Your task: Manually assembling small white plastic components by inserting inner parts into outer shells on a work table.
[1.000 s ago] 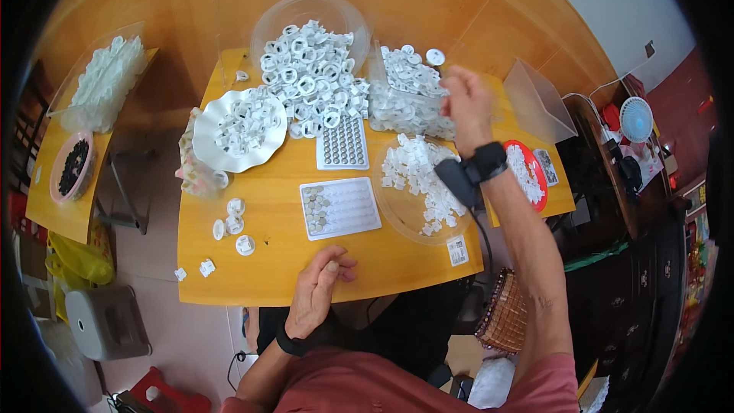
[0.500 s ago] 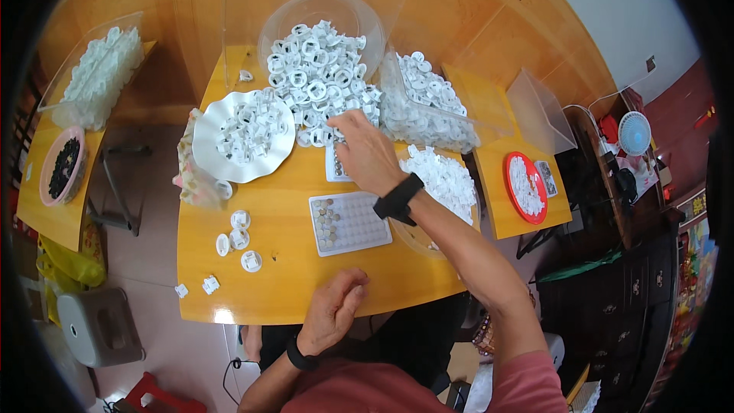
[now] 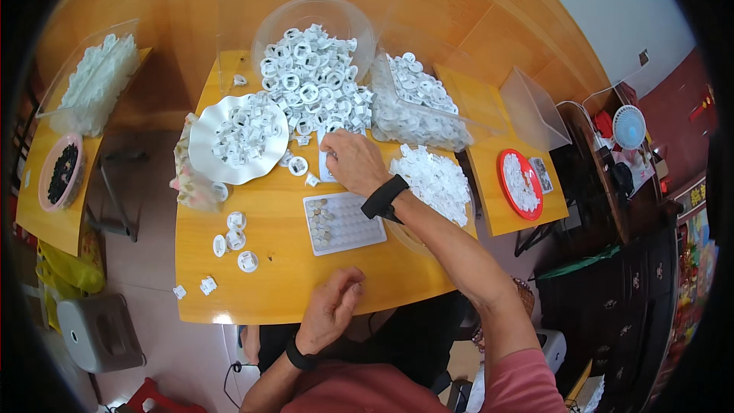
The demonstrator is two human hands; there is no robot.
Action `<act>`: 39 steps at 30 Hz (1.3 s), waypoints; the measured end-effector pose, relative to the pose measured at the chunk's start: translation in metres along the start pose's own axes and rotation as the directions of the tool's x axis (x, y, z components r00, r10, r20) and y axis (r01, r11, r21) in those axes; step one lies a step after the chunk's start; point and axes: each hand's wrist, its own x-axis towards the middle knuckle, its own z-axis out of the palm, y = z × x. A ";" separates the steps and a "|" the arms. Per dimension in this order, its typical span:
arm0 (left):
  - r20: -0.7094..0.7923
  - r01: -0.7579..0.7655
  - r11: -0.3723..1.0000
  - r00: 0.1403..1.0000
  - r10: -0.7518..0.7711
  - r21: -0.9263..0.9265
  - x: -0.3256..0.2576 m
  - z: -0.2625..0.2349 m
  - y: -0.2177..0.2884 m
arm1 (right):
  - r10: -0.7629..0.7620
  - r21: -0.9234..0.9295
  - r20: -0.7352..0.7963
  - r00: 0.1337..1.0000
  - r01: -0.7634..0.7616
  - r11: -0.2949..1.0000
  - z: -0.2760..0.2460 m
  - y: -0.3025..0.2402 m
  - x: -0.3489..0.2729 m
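My right hand (image 3: 355, 160) reaches over a pale tray (image 3: 324, 172) at the front of a large pile of white plastic parts (image 3: 313, 76). Its fingers are curled down and closed; whatever they hold is hidden under the hand. Just nearer lies a white compartment tray (image 3: 359, 231), with small round silvery pieces (image 3: 325, 222) in its left columns. My left hand (image 3: 332, 310) rests by the table's front edge with fingers curled closed, and I cannot make out anything in it. Loose white ring parts (image 3: 298, 166) lie left of the pale tray.
A scalloped white plate (image 3: 200, 141) of parts stands left, a clear bin (image 3: 420, 126) behind right. A tub of small white pieces (image 3: 432, 183) sits beside my right forearm. Several round white parts (image 3: 247, 261) lie at front left. A red plate (image 3: 506, 176) is on the right side table.
My right hand has come slightly nearer, and its fingers have shifted over the pale tray. Some white parts now lie loose just left of that tray. My left hand has hardly moved.
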 end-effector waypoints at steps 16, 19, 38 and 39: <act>-0.040 -0.109 0.993 0.993 0.111 0.050 0.001 0.005 -0.004 | -0.059 0.128 0.184 0.981 0.035 0.991 0.005 -0.035 -0.015; -0.072 -0.128 0.992 0.989 0.129 0.019 0.000 0.006 -0.005 | -0.097 0.210 0.099 0.990 0.074 0.975 0.007 -0.031 -0.018; -0.168 -0.002 0.701 0.971 -0.168 -0.713 0.001 0.000 -0.002 | 0.340 0.754 0.329 0.881 -0.462 0.467 -0.038 -0.077 -0.156; -0.163 0.005 0.704 0.972 -0.171 -0.710 0.001 0.001 -0.002 | 0.330 0.779 0.313 0.891 -0.439 0.447 -0.034 -0.072 -0.161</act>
